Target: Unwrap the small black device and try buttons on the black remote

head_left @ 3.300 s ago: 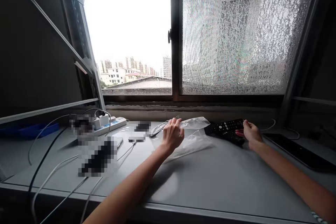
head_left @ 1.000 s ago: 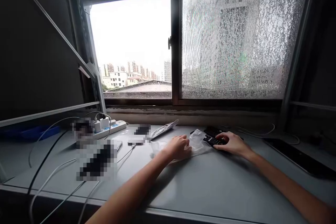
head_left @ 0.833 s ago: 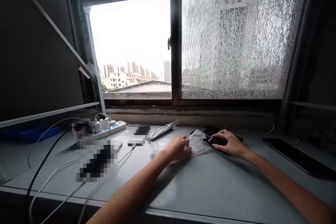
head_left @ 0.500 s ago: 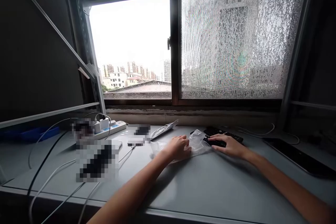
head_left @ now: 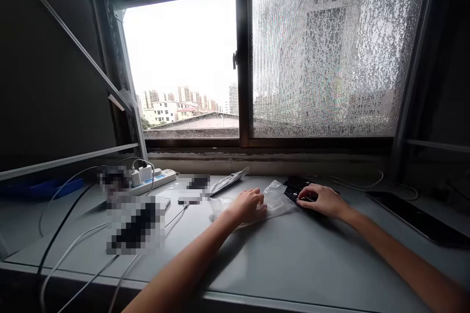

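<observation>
My left hand (head_left: 250, 205) rests on a clear, crumpled plastic bag (head_left: 274, 199) on the grey desk, its fingers bent down onto the film. To the right, my right hand (head_left: 323, 199) is curled over dark, flat items with small light marks (head_left: 293, 190). Its thumb and fingers close round the edge of one of them. Part of these items is hidden under the hand, and how many there are cannot be made out.
A black phone-like slab (head_left: 414, 217) lies at the right. At the left are a white power strip (head_left: 165, 176), several cables, blurred-out items and a blue tray (head_left: 66, 186). A flat packet (head_left: 229, 181) lies near the window wall.
My right hand has gone from lying flat with spread fingers on a dark item to a curled grip, and that item has shifted and tilted. My left hand has hardly moved.
</observation>
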Demonstrator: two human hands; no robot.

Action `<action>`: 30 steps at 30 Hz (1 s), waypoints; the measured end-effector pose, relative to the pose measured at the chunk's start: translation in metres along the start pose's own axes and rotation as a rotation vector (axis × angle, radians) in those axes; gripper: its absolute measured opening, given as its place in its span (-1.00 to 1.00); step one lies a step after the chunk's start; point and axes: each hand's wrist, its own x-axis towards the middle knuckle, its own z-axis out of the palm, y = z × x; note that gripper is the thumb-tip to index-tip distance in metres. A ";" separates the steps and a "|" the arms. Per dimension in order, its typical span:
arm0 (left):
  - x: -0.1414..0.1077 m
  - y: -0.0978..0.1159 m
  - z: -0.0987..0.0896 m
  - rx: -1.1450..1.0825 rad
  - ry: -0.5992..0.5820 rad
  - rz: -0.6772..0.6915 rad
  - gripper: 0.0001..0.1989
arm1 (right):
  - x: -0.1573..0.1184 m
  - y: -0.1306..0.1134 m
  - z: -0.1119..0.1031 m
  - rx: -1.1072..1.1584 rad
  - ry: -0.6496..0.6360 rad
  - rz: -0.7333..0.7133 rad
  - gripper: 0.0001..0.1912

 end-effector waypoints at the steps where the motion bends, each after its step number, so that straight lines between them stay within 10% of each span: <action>1: 0.000 0.000 0.001 -0.002 0.004 0.003 -0.75 | 0.000 0.000 0.000 -0.011 0.006 0.011 -0.77; 30: 0.003 0.000 0.001 -0.034 0.003 0.004 -0.77 | 0.000 0.011 0.007 -0.177 0.038 0.093 -0.50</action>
